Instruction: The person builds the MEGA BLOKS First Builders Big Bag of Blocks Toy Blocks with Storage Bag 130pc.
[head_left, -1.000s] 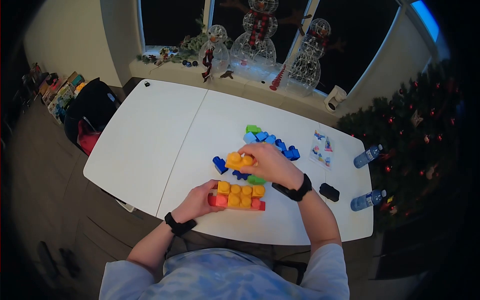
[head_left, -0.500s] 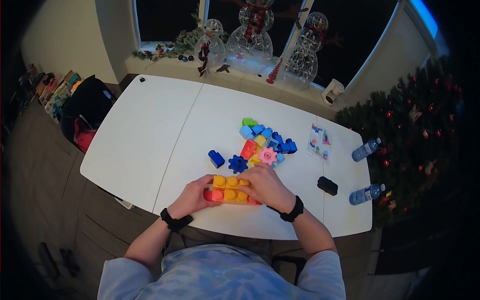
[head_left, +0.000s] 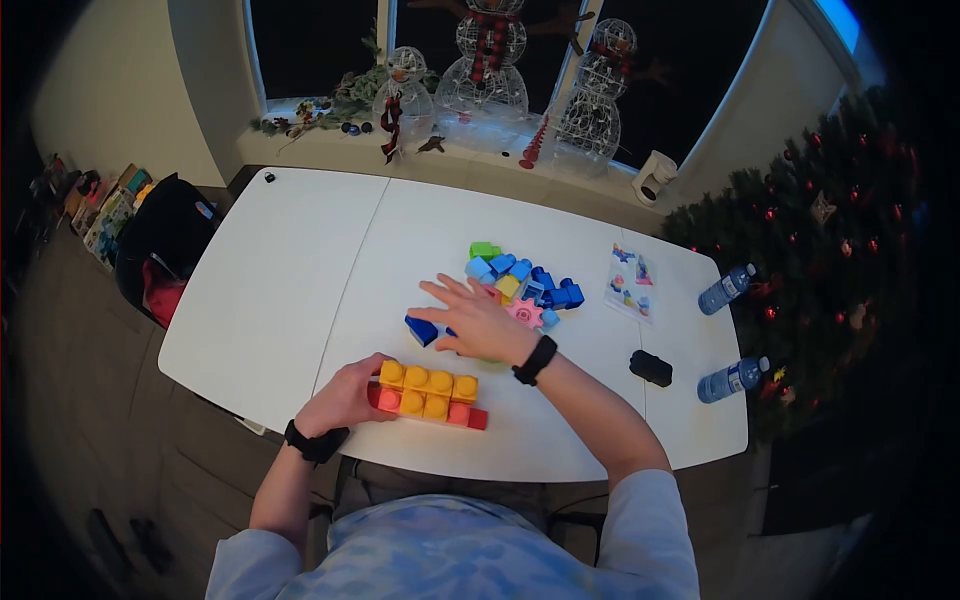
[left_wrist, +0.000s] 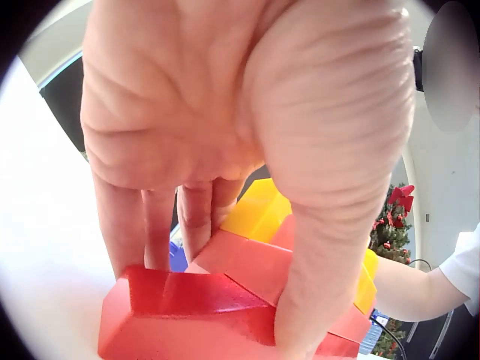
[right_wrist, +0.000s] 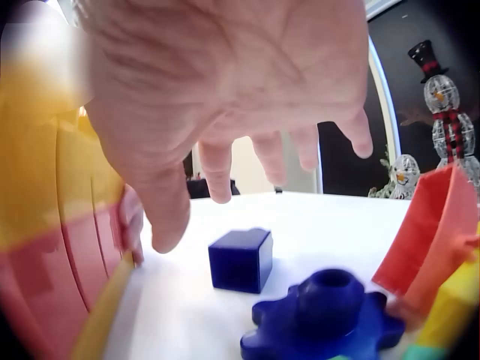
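My left hand (head_left: 342,398) grips the left end of a block assembly, with yellow blocks (head_left: 428,381) in a row on top and red ones (head_left: 478,420) beneath. In the left wrist view the thumb and fingers hold a red block (left_wrist: 187,315). My right hand (head_left: 487,322) is spread with nothing in it, over the table behind the assembly. Below its fingers in the right wrist view stand a dark blue block (right_wrist: 241,260) and a dark blue gear piece (right_wrist: 326,315); a red block (right_wrist: 427,232) is at the right.
Loose blue blocks (head_left: 565,294), a green block (head_left: 484,250) and a pink gear (head_left: 525,313) lie behind the right hand. Farther right are a picture sheet (head_left: 630,283), a black case (head_left: 651,368) and two bottles (head_left: 727,289) (head_left: 733,380).
My right hand has let go of the yellow block, now on the assembly, and moved up and left toward the dark blue block. The left hand keeps its grip.
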